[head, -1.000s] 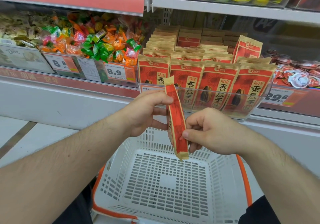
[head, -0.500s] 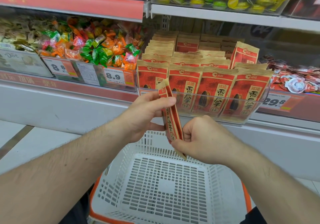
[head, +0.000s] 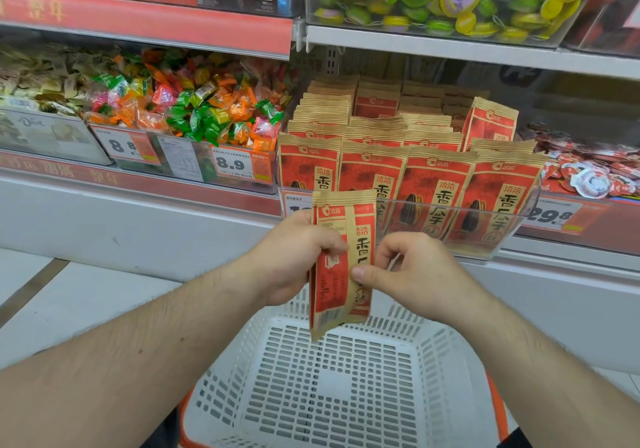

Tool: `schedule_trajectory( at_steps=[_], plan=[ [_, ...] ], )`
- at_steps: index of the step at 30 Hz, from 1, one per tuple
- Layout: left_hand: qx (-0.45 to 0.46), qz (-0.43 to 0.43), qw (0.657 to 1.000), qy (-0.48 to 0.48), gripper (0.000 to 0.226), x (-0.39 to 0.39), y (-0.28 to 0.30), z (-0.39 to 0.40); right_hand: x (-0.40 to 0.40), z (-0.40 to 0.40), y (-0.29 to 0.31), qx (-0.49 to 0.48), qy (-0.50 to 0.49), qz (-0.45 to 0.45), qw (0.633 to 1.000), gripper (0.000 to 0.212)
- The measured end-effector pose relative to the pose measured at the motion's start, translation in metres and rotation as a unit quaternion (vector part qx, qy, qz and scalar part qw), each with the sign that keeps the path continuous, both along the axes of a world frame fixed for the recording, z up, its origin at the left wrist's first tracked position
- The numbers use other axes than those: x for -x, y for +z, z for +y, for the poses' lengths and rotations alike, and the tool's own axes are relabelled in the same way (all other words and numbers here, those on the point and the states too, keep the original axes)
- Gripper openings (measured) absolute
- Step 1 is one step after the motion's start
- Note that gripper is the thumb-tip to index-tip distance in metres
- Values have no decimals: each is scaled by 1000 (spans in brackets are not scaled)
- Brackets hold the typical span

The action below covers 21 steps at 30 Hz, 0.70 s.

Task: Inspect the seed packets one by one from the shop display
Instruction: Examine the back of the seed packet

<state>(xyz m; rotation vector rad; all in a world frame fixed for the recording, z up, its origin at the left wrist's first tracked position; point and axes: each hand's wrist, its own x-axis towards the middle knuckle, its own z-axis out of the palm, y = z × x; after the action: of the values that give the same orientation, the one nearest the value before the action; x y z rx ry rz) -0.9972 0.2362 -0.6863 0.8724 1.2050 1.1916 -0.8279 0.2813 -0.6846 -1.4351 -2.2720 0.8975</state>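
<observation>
Turning the seed packet [head: 341, 260] is what we've just finished: a sec ago it stood edge-on to us, a thin red strip btwn the hands, and now its back panel w/ the fine print faces us flat. So the check has gone from front to back, and we judge this packet nearly done.

Our left hand [head: 294, 260] sits at 9 o'clock of the packet, fingers curled round its left edge w/ the thumb on the face. Our right hand [head: 412, 271] sits at 3 o'clock, thumb pressed on the right-hand strip and fingers curled behind, so both are pinching it. The packet hangs upright, tilted a bit, just above the white basket [head: 346, 388] at 6 o'clock, not touching it.

At 12 to 1 o'clock of the packet, the display rack [head: 512, 225] holds the other seed packets [head: 436, 191] in upright rows, approx four across at the front. We can't tell how many have been looked at. Loose wrapped candy [head: 187, 108] fills the bin at 10 o'clock.

Next, in our view: packet goes back in the rack and we pull the next one. Risk: dropping it in the basket by habit.
</observation>
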Motion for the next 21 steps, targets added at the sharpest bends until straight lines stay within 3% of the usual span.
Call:
schedule_trajectory(
  at_steps=[4,10,16,21],
  plan=[
    [1,-33,999,5,34,2,0,1,-1,1,-3,3,-28,55,998,35],
    [5,-72,997,-41,29,4,4,0,1,0,5,68,-26,280,957,5],
    [15,-98,994,-41,59,3,6,0,0,-4,8,106,-26,339,935,20],
    [29,-108,993,-44,60,1,6,-1,0,-3,10,127,-35,368,920,26]
  ],
)
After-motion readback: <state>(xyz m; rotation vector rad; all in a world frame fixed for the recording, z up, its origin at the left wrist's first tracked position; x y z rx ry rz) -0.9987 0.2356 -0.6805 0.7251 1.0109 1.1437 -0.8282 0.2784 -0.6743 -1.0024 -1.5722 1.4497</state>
